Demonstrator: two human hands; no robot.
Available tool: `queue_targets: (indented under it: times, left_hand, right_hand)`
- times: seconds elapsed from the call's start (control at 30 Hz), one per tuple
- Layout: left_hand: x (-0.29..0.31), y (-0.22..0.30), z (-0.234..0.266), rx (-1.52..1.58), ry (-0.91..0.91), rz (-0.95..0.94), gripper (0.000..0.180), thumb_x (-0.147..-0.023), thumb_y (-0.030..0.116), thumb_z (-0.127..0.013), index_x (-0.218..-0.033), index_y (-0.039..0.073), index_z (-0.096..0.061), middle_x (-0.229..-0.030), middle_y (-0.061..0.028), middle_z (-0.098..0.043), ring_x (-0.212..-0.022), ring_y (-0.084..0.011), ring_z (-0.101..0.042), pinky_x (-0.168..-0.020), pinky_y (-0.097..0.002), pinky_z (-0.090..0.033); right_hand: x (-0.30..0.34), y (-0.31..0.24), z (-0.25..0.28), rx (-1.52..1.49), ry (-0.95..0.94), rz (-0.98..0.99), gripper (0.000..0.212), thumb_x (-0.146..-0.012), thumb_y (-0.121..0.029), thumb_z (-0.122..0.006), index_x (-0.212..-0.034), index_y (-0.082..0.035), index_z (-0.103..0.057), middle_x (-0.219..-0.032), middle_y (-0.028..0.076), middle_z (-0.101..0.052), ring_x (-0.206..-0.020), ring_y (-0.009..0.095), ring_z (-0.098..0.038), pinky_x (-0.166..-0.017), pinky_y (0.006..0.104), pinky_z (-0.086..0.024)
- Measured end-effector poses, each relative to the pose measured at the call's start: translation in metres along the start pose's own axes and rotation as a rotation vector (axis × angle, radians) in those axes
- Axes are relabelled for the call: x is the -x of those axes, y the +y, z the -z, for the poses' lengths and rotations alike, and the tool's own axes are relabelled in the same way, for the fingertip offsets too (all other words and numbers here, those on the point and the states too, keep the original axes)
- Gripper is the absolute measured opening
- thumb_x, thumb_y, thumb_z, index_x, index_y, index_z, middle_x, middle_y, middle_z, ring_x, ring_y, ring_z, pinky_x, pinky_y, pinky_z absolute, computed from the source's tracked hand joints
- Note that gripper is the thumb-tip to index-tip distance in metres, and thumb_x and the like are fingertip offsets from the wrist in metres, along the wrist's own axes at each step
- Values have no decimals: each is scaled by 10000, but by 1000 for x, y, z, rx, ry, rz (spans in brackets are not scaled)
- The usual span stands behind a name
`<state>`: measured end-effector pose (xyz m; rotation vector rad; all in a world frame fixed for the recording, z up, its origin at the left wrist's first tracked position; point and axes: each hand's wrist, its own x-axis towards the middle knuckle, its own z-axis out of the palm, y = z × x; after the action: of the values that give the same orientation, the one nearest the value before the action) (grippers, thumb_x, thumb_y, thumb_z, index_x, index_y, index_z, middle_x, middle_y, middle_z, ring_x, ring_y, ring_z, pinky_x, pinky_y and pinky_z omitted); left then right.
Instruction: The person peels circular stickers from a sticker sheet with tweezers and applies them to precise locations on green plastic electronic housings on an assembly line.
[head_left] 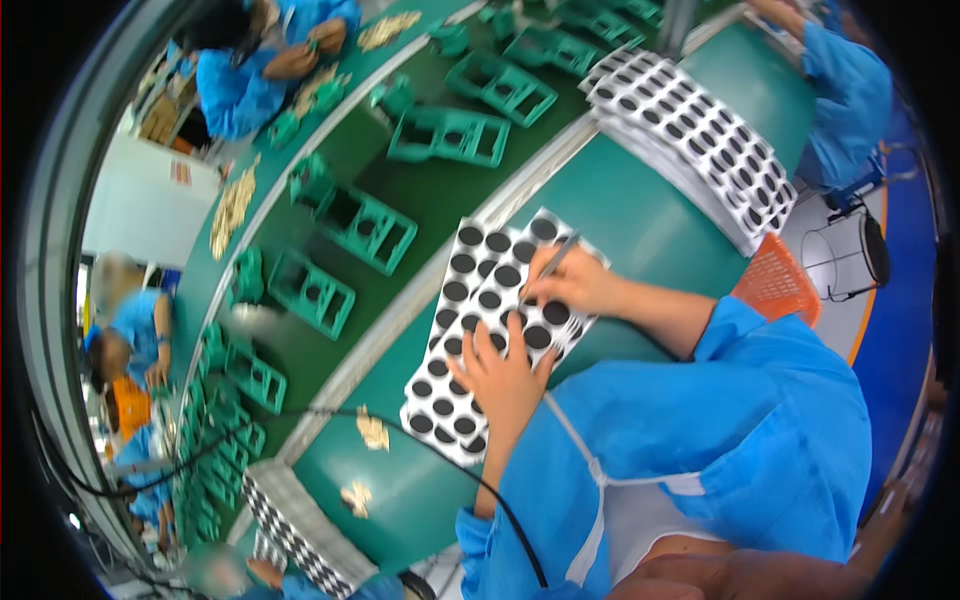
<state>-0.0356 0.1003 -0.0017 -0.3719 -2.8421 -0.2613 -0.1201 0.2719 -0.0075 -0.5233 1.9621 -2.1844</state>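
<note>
White sheets with rows of black round pads point(455, 291) lie overlapping in a loose stack on the green bench in front of me. My left hand point(503, 378) rests flat on them, fingers spread, with nothing in its grasp. Just above and to the right, my right hand point(575, 283) pinches a slim grey tool point(562, 256), slanted over the upper sheet. Whether it is a pen or tweezers I cannot make out. Its lower tip, close to the black dots, is partly hidden by my fingers.
Green plastic frames point(365, 228) line the belt beyond the bench's pale rail. A tall stack of dotted sheets point(690, 130) stands at upper right, another point(300, 520) at lower left. An orange basket point(778, 280) is at right. A black cable point(440, 437) crosses the view. Co-workers sit around.
</note>
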Motion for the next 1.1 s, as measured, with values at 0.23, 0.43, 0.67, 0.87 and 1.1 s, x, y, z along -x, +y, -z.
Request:
queue_targets:
  times: [0.23, 0.43, 0.67, 0.87, 1.1]
  left_hand:
    - [24, -13, -10, 39, 66, 28, 899, -617, 420, -764, -1240, -70, -338, -1238, -197, -415, -1202, -355, -355, -1034, -553, -149]
    - [18, -9, -10, 113, 118, 36, 963, -593, 353, -795, -1279, -43, -248, -1230, -188, -405, -1184, -323, -377, -1056, -523, -140]
    - [18, -15, -16, 14, 151, -23, 988, -595, 424, -777, -1270, -45, -229, -1236, -195, -369, -1203, -340, -324, -1022, -587, -145]
    - [18, -11, -8, 161, 177, -75, 891, -637, 322, -765, -1246, -64, -242, -1206, -236, -371, -1169, -389, -346, -1029, -588, -124]
    - [24, -11, -3, 227, 161, -42, 506, -721, 290, -691, -1000, -77, -483, -1110, -256, -506, -1135, -439, -413, -1017, -540, -248]
  right_hand:
    - [0, -5, -10, 39, -93, 31, 73, -819, -66, -593, -817, -15, -540, -744, 76, -615, -613, 110, -600, -565, 222, -474]
    - [-2, 1, 2, -603, -124, -16, 104, -858, -78, -579, -835, -9, -504, -827, 130, -640, -627, 102, -588, -579, 211, -478]
    - [-8, -4, -4, -483, -25, -63, 74, -863, -50, -546, -831, -4, -498, -821, 132, -623, -630, 122, -589, -598, 226, -481]
    - [-19, -11, -28, -460, 75, -16, 75, -863, -77, -564, -840, -16, -526, -795, 78, -609, -638, 88, -566, -606, 209, -484]
    - [-39, -5, -73, -544, 75, -63, 68, -859, -82, -568, -858, -26, -529, -818, 79, -611, -619, 92, -564, -573, 216, -473]
